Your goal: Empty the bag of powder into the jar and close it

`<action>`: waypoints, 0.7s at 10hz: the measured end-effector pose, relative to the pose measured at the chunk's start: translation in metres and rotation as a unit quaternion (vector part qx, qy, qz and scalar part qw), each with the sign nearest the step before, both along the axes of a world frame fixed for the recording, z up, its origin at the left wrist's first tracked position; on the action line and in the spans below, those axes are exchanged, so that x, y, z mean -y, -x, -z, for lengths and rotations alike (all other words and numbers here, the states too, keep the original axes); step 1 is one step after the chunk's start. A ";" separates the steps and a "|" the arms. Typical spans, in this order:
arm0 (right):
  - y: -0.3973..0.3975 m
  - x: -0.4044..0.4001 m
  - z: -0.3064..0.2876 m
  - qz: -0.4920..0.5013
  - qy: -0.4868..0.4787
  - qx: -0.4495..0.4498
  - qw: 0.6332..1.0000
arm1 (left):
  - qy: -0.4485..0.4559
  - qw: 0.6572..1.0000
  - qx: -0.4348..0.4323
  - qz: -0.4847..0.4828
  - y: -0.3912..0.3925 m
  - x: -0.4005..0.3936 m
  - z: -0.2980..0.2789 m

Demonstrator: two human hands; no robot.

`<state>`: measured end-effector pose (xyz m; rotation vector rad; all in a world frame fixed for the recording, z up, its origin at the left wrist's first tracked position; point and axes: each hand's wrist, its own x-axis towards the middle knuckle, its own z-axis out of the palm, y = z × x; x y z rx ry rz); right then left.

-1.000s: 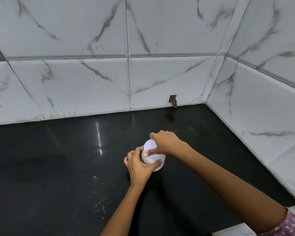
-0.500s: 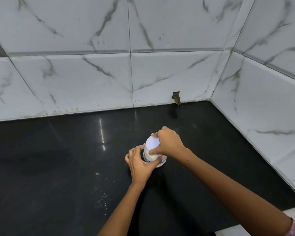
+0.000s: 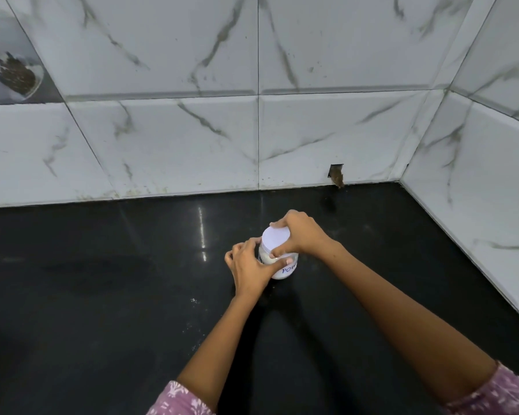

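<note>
A small jar (image 3: pixel 285 269) of white powder with blue lettering stands on the black counter (image 3: pixel 102 295), near the middle. A white round lid (image 3: pixel 275 238) sits on top of it. My right hand (image 3: pixel 300 233) grips the lid from above, fingers wrapped around its rim. My left hand (image 3: pixel 247 265) clasps the jar's body from the left and front, hiding most of it. No powder bag is in view.
White marble tiles form the back wall (image 3: pixel 192 139) and the right wall (image 3: pixel 486 181), meeting in a corner. A small dark hole (image 3: pixel 336 175) breaks the back wall at counter level. Spilled white grains (image 3: pixel 192 322) dot the counter left of my left forearm.
The camera has tilted down a little. My right hand's fingers have shifted around the lid; my left hand stays on the jar, which has not moved on the counter.
</note>
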<state>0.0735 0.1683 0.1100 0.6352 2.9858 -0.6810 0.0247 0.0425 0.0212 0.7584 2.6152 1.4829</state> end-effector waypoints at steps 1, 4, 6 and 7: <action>0.017 -0.010 -0.006 -0.008 0.016 0.017 1.000 | 0.021 1.000 0.001 -0.015 0.009 -0.009 -0.008; 0.016 -0.012 0.004 -0.015 0.026 0.017 0.999 | 0.097 0.991 -0.097 -0.005 0.007 -0.007 -0.010; -0.023 0.004 0.022 0.009 -0.019 -0.062 0.998 | 0.190 0.949 -0.249 0.019 0.018 0.029 -0.010; -0.031 0.012 0.021 0.029 -0.116 -0.107 0.987 | 0.163 0.933 -0.321 0.017 0.024 0.041 -0.030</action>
